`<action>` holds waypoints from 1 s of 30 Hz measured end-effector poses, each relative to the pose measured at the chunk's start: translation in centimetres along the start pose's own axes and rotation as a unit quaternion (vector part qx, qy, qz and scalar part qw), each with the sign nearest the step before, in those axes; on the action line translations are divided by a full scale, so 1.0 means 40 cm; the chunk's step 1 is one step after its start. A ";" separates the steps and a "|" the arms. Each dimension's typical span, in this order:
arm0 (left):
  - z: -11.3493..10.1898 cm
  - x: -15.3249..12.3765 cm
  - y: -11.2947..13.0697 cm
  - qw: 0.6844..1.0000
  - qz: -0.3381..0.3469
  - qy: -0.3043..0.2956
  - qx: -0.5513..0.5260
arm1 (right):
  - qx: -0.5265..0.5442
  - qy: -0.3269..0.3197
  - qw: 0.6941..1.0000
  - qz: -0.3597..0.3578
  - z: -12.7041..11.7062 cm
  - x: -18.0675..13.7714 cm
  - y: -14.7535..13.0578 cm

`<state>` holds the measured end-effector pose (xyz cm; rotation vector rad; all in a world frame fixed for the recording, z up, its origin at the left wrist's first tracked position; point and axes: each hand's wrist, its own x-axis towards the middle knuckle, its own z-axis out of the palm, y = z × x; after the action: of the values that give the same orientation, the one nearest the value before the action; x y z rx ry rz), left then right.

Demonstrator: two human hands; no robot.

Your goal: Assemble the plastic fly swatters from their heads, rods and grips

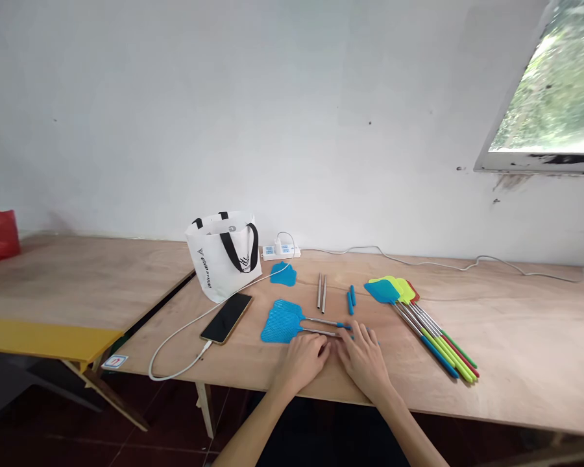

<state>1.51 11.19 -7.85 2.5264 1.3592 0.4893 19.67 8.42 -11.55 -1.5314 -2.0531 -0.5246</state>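
the two blue swatters (281,326) lie at the near middle; the left hand (307,363) curls just near of the shafts (321,333), any pinch unclear; the right hand (366,360) spreads over the handles (343,325); light, level pressure should keep them from rolling

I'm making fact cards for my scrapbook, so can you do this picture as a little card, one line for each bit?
Left hand: resting at the table's near side; touching a swatter or not is unclear
Right hand: over the handle ends of two blue flyswatters
Loose parts: blue swatter head, two metal tubes, two blue grips
Right pile: flyswatters with blue, yellow and red heads
Left side: white bag, phone on a cable
By the wall: power strip
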 end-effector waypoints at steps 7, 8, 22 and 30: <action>-0.002 -0.001 0.002 1.000 0.005 0.006 0.005 | 0.008 -0.017 1.000 0.007 0.021 -0.005 0.014; -0.004 -0.002 0.002 1.000 0.007 0.006 0.003 | 0.018 -0.026 0.999 0.001 0.020 -0.005 0.015; 0.000 -0.007 -0.001 1.000 0.004 0.004 -0.017 | 0.064 0.037 0.995 0.066 -0.021 -0.002 0.124; -0.004 -0.007 0.002 1.000 0.010 0.008 -0.025 | -0.061 -0.040 0.960 0.271 -0.093 -0.058 0.333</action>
<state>1.35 10.91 -7.73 2.5024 1.3125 0.5412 33.60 8.28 -10.06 -2.1146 -1.5697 -0.3801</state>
